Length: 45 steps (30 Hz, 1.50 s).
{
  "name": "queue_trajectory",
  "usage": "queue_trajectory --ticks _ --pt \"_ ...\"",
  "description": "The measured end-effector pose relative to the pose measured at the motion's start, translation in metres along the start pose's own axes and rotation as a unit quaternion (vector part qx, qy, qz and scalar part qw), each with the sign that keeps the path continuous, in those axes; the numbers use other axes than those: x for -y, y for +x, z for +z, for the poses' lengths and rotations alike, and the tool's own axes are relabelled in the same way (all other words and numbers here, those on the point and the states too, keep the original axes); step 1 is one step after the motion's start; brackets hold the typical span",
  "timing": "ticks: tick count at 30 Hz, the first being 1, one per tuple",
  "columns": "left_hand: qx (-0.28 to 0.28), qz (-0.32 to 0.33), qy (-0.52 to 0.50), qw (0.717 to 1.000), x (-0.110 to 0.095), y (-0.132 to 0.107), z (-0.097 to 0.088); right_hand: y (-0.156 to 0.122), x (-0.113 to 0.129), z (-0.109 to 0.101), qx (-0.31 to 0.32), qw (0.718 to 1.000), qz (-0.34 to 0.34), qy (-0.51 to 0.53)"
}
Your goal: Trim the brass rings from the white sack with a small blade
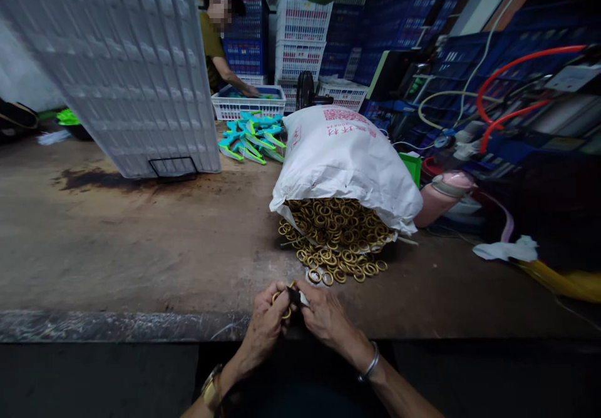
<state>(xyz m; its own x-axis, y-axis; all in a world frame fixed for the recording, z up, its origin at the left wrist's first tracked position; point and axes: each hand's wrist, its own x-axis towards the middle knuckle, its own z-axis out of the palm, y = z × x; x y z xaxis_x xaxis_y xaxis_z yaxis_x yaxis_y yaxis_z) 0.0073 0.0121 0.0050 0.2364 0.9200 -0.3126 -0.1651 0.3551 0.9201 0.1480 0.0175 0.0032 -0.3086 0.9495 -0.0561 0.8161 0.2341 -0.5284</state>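
Left hand (267,323) and right hand (325,318) meet at the near edge of the worktop (141,249).
The left hand is closed around a few brass rings (283,312); the right hand touches it, fingers pinched on a small dark piece (293,294); just beyond, a heap of rings (338,246) spills from a white sack (345,155); farther back lie teal clips (251,136); a co-worker's hand (251,91) rests in a white crate (230,108).

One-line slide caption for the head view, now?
Left hand and right hand pinch gold rings at the edge of the bench, before a white sack spilling a ring pile.
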Motion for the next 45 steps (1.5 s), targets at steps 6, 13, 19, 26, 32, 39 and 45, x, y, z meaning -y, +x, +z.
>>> queue_trajectory --ticks 6,13,19,26,32,39,45 --pt "-0.021 -0.01 0.02 1.0 0.0 0.0 0.001 0.0 0.003 -0.001 0.008 0.999 -0.006 -0.053" --pt "-0.036 -0.017 0.031 0.999 0.0 0.0 0.002 -0.001 0.002 0.002 0.001 0.996 0.02 -0.091" --pt "-0.033 -0.009 0.042 0.999 0.0 -0.001 0.0 -0.001 0.001 0.003 0.004 0.995 0.035 -0.094" --pt "-0.005 0.02 0.049 0.999 0.003 -0.001 -0.003 0.002 0.004 -0.001 0.041 0.996 0.028 -0.076" --pt "0.024 0.042 0.03 0.998 0.005 -0.009 -0.005 0.004 -0.006 -0.002 0.052 0.993 0.045 -0.092" --pt "0.069 -0.049 -0.22 0.972 -0.003 -0.008 -0.008 0.009 -0.032 -0.002 -0.074 0.981 0.137 -0.114" --pt "0.044 -0.119 -0.314 0.941 0.002 0.001 -0.016 0.016 -0.028 -0.004 -0.098 0.971 0.168 -0.137"
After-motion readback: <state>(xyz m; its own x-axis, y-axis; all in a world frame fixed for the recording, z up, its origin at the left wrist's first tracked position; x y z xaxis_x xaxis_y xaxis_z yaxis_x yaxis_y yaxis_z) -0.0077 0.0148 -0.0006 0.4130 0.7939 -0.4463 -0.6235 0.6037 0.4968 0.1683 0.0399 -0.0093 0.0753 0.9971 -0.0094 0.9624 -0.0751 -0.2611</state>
